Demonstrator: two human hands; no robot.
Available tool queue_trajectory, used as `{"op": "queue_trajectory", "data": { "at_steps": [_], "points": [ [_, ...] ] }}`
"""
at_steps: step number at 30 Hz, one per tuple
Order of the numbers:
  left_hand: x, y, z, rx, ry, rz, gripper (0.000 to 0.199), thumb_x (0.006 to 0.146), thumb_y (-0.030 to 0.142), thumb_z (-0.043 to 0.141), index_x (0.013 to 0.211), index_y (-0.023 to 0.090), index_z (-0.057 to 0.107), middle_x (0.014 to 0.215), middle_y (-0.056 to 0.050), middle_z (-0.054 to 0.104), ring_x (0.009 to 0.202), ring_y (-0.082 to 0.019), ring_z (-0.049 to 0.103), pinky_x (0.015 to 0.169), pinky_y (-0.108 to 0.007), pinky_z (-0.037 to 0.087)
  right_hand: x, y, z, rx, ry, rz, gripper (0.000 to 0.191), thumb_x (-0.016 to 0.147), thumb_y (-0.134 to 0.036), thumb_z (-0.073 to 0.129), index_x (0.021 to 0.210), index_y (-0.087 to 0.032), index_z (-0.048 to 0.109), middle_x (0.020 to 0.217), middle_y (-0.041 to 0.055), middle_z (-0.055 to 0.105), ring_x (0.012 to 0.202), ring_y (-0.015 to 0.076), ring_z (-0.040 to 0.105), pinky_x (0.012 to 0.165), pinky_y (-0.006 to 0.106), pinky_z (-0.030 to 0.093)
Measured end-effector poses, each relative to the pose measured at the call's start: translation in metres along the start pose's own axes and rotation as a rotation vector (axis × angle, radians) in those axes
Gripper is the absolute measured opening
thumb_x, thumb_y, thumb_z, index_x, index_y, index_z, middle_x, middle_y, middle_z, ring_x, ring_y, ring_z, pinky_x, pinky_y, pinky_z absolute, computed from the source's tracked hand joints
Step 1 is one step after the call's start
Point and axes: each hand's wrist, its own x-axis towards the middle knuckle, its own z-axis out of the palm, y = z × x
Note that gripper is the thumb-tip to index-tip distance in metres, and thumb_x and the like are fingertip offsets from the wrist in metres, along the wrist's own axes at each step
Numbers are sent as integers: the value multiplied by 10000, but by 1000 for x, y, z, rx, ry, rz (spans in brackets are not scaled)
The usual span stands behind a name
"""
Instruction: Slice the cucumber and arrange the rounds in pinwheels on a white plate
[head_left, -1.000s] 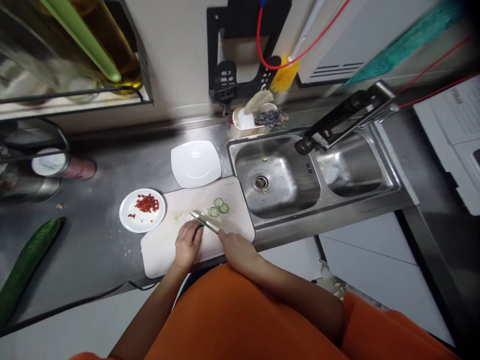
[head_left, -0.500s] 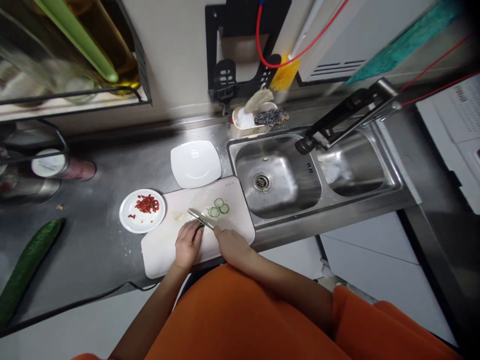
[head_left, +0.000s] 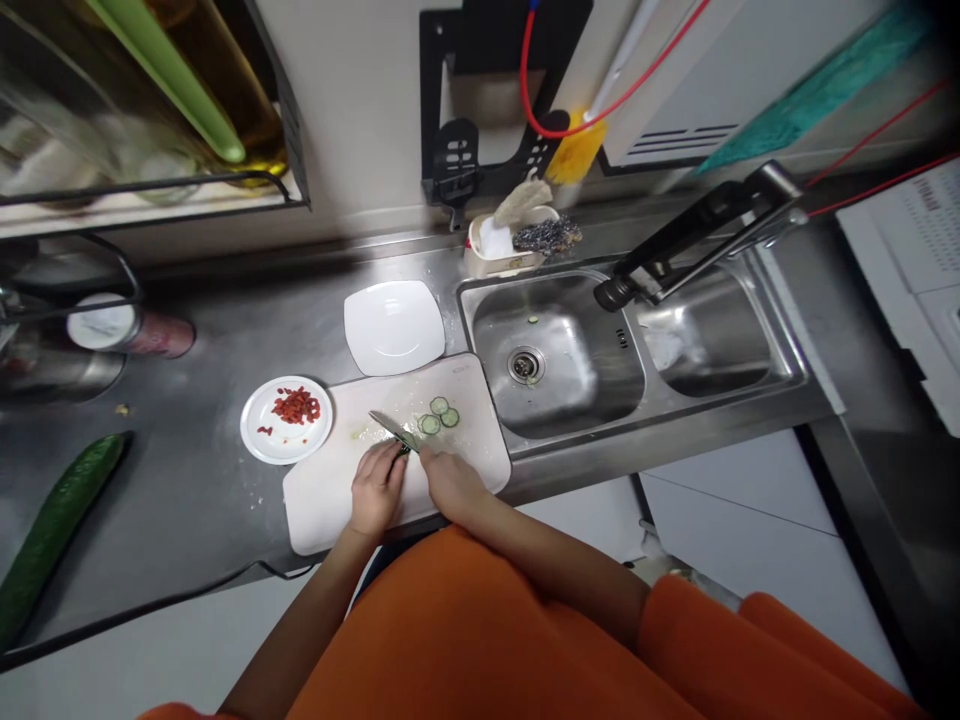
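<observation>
Currently, the right hand (head_left: 452,487) is closed round a knife (head_left: 386,424), its blade angled just past the left hand's fingertips. The left hand (head_left: 376,492) curls over a mostly hidden green piece (head_left: 404,449) on the white cutting board (head_left: 330,507). Cucumber slices (head_left: 430,425) lie near the blade; a whole cucumber (head_left: 64,520) rests on the bench (head_left: 187,480), well apart.

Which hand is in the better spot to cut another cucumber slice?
Probably the right hand: it grips the knife, whose blade is at the cucumber piece. The left hand seems busy steadying that piece on the cutting board.
</observation>
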Motion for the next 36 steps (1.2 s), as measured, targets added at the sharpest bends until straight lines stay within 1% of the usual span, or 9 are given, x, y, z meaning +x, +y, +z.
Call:
{"op": "queue_trajectory", "data": {
  "at_steps": [8,12,14,17,24,27,31,33,36],
  "points": [
    [-6,0,-5,7,-39,-12,287,876,268,489,1135,182,577,1116,-100,621,1057,-201,557,953,-371,447,-5,7,-3,-45,20,-6,393,868,-73,296,1208,-166,471,942,98,636,902,212,608,730,288,441],
    [-20,-11,-32,87,72,-214,318,864,297,498,1159,192,557,1082,-100,622,1015,-211,568,922,-373,450,-13,19,-13,-140,16,45,389,869,-75,309,1202,-195,473,961,95,615,913,203,595,726,275,432],
    [-31,-23,-49,175,166,-357,344,841,321,527,1158,193,552,1054,-105,614,994,-229,562,892,-385,453,-18,27,-20,-196,33,43,361,882,-87,312,1185,-192,476,1004,107,591,895,203,595,727,283,429],
    [-43,-42,-68,260,227,-505,373,822,323,530,1158,161,537,1008,-121,587,971,-251,547,889,-425,439,-24,38,-28,-258,66,4,288,921,-153,310,1145,-186,488,1069,118,539,855,196,593,719,286,423],
    [-47,-55,-71,303,266,-653,420,816,309,502,1187,113,490,1045,-153,524,1082,-295,473,939,-472,395,-30,56,-36,-343,150,-85,251,932,-237,353,1132,-192,497,1150,112,450,799,163,554,691,269,394],
    [-47,-52,-71,322,269,-615,463,806,328,517,1204,95,474,1097,-168,498,1129,-306,443,967,-470,367,-28,62,-35,-362,178,-86,253,912,-241,406,1143,-193,495,1142,110,441,804,159,535,702,266,378],
    [-32,-32,-66,353,303,-443,498,794,365,563,1203,93,482,1211,-198,448,1198,-331,387,1012,-513,300,-25,69,-34,-367,195,-92,262,902,-233,425,1148,-184,501,1115,114,451,799,159,519,702,263,360],
    [-14,-12,-52,232,209,-285,406,814,355,561,1161,148,522,1153,-153,512,1139,-287,449,990,-476,342,-25,70,-33,-378,201,-99,260,904,-226,416,1143,-182,507,1093,112,460,793,160,515,698,262,354],
    [18,22,-17,-29,-49,-49,295,823,342,571,1090,216,572,1050,-91,585,1023,-228,523,899,-387,431,-25,69,-33,-395,208,-104,254,909,-230,408,1135,-182,513,1068,105,467,781,161,513,689,262,350]
  ]
}}
